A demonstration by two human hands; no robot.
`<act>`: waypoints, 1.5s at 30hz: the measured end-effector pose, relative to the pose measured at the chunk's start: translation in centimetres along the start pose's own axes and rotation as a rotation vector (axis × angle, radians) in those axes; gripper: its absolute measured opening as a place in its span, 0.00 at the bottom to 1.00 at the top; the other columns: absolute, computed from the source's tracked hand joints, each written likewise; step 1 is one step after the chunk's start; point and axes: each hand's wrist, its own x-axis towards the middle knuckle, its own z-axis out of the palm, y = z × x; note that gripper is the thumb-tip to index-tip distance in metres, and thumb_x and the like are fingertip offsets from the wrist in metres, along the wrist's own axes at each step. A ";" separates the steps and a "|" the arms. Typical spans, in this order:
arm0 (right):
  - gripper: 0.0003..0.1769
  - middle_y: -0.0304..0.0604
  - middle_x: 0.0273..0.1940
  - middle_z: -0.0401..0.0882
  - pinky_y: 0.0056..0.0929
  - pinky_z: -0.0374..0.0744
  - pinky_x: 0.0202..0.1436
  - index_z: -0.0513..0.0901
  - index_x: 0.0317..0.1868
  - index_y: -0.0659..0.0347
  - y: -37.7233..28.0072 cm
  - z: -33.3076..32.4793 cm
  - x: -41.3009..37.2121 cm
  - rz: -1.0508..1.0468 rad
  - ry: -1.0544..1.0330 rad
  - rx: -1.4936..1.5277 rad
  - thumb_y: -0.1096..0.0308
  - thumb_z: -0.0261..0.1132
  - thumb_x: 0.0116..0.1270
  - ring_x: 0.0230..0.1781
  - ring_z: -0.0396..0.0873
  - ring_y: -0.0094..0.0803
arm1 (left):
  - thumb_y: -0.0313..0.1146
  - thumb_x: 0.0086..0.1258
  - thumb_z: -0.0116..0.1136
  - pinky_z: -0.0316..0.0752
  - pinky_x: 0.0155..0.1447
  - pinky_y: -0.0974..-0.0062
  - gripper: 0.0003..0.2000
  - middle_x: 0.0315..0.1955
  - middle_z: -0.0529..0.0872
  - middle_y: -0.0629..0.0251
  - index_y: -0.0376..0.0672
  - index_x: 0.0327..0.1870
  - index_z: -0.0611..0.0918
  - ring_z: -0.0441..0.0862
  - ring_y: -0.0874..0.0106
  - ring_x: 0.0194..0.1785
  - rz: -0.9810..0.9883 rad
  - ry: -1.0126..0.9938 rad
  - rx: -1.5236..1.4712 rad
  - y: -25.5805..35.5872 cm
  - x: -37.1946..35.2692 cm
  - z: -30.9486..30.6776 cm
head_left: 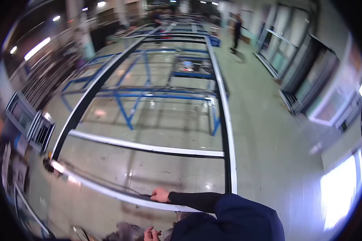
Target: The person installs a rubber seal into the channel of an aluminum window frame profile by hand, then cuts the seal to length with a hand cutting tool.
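A long white-and-black metal frame (221,100) stretches away from me, with a white crossbar (145,147) between its sides. My right hand (161,195), at the end of a black sleeve, rests closed on the inner edge of the near rail (108,192). Its fingers pinch a thin dark strip (137,195) that runs leftward along that rail. Low in the view, close to my body, my left hand (152,233) has its fingers curled; whatever may be in them is too small to make out.
Blue metal stands (124,110) support the frame. A tray of small items (191,66) sits among them. Panels and framed units (309,76) lean along the right wall. Dark stacked profiles (48,76) lie at left. Another person (236,32) stands on the far aisle.
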 end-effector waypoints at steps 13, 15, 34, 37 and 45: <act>0.15 0.50 0.40 0.84 0.42 0.78 0.49 0.84 0.43 0.58 -2.0 0.1 -5.3 -0.031 0.254 0.041 0.56 0.61 0.67 0.44 0.81 0.49 | 0.40 0.70 0.56 0.79 0.48 0.62 0.15 0.35 0.88 0.52 0.40 0.49 0.83 0.85 0.52 0.40 0.450 -1.093 0.903 8.0 26.4 3.1; 0.16 0.51 0.42 0.85 0.43 0.78 0.51 0.85 0.46 0.57 -2.5 0.6 -5.8 0.036 0.267 -0.013 0.55 0.62 0.66 0.46 0.82 0.49 | 0.42 0.69 0.58 0.79 0.47 0.62 0.14 0.35 0.88 0.52 0.41 0.46 0.85 0.85 0.53 0.40 0.429 -1.205 0.942 9.4 27.8 2.3; 0.16 0.47 0.32 0.87 0.37 0.82 0.42 0.87 0.34 0.60 -4.2 0.9 -3.1 0.280 0.261 -0.169 0.55 0.74 0.54 0.34 0.85 0.40 | 0.37 0.59 0.60 0.76 0.45 0.54 0.08 0.32 0.84 0.53 0.43 0.32 0.83 0.82 0.52 0.39 0.496 -0.987 1.088 8.0 37.6 -9.2; 0.14 0.48 0.29 0.86 0.31 0.81 0.38 0.86 0.33 0.65 -3.9 1.3 -2.2 0.241 0.274 -0.079 0.64 0.77 0.51 0.29 0.84 0.34 | 0.34 0.51 0.62 0.78 0.43 0.56 0.06 0.29 0.86 0.56 0.45 0.28 0.85 0.84 0.54 0.37 0.603 -0.845 1.048 6.9 37.6 -9.1; 0.13 0.46 0.34 0.86 0.33 0.79 0.37 0.85 0.44 0.67 -4.3 -0.3 -1.2 0.424 -0.043 0.226 0.65 0.66 0.66 0.33 0.82 0.34 | 0.30 0.50 0.60 0.78 0.37 0.57 0.06 0.28 0.86 0.59 0.48 0.30 0.85 0.85 0.55 0.36 0.469 -0.878 1.115 7.2 37.4 -8.0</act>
